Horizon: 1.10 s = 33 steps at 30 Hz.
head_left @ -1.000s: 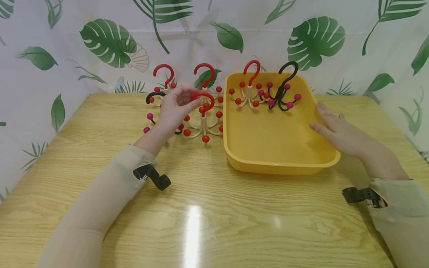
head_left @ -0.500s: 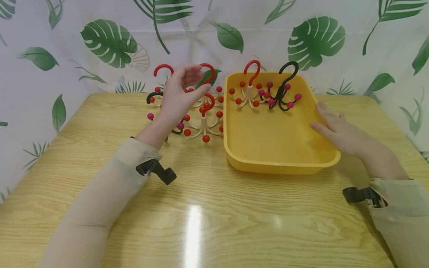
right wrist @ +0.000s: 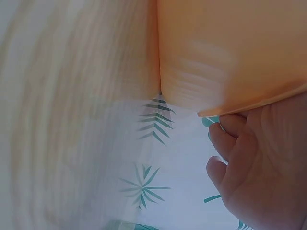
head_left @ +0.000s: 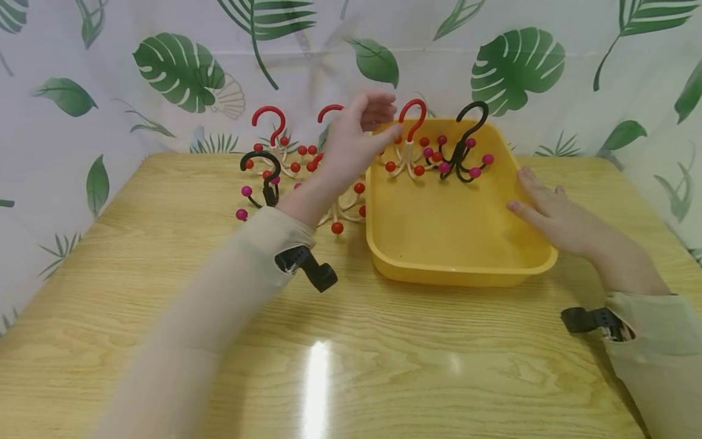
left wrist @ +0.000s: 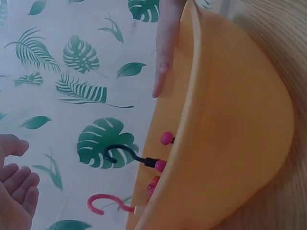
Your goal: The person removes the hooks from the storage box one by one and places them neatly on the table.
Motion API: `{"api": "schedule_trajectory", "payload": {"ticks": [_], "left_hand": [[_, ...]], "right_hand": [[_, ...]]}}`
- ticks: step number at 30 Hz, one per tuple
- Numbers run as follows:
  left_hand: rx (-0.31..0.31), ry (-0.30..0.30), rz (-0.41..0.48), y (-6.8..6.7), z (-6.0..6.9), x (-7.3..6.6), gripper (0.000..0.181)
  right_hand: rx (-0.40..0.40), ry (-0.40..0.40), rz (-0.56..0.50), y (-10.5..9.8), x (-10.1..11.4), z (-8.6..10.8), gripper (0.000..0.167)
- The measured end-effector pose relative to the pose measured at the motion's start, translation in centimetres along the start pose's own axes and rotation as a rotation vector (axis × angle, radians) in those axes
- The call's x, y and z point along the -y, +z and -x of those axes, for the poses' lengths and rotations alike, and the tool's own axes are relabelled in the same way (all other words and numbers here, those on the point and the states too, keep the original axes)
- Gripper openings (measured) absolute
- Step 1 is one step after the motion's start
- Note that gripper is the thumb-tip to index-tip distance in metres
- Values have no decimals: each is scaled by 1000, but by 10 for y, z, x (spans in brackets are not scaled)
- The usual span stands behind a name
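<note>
One red-hooked, ball-tipped cream hanger and one black magenta-balled hanger sit inside a yellow plastic tray. The left hand, empty and loosely curved, hovers near the former; the right hand rests relaxed on the tray's right rim.

Long beige sleeves on both arms here, plain cloth all the way! The left sleeve, lower left of centre, goes soft with blur toward the bottom edge, its broad cuff stopping short of a bare left hand. And out of a gap in that cuff juts a black wrist camera, angular bracket, chunky end, a glint of metal at its base! Over at the lower right, the right sleeve matches, a thin dark line edging its cuff, and its black camera mount shows silvery bits and a fleck of red.
</note>
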<state>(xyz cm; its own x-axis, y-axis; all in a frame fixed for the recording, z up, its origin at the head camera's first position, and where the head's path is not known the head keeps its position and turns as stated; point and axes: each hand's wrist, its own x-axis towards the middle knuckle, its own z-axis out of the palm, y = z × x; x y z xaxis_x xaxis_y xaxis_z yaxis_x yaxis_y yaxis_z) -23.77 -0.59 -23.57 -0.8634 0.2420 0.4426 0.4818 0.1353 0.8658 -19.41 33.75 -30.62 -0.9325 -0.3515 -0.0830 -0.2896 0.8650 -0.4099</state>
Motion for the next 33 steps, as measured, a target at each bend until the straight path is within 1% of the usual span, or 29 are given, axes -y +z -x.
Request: {"api": "schedule_trajectory", "payload": {"ticks": [3, 6, 10, 15, 19, 23, 28, 30, 33], "left_hand": [[7, -27, -17, 12, -6, 3, 41], [-1, -50, -37, 22, -14, 5, 41], [-19, -105, -78, 32, -28, 5, 41], [-24, -175, -145, 41, -43, 8, 41], [-37, -237, -180, 46, -51, 15, 44], [-50, -315, -216, 48, -57, 23, 57], [-34, -381, -285, 49, -64, 28, 73], [-27, -405, -280, 50, -66, 31, 75], [-6, -460, -241, 53, -67, 35, 79]], "right_hand": [[5, 6, 2, 0, 2, 1, 70], [9, 12, 0, 0, 2, 1, 70], [8, 14, 1, 1, 2, 1, 70], [3, 12, -1, 1, 1, 1, 70], [2, 9, -6, 3, 1, 1, 70], [4, 10, -8, 3, 1, 0, 70], [-2, 7, -11, 3, 2, 0, 70], [-5, 5, -14, 2, 1, 0, 70], [-7, 1, -15, 2, 0, 0, 69]]}}
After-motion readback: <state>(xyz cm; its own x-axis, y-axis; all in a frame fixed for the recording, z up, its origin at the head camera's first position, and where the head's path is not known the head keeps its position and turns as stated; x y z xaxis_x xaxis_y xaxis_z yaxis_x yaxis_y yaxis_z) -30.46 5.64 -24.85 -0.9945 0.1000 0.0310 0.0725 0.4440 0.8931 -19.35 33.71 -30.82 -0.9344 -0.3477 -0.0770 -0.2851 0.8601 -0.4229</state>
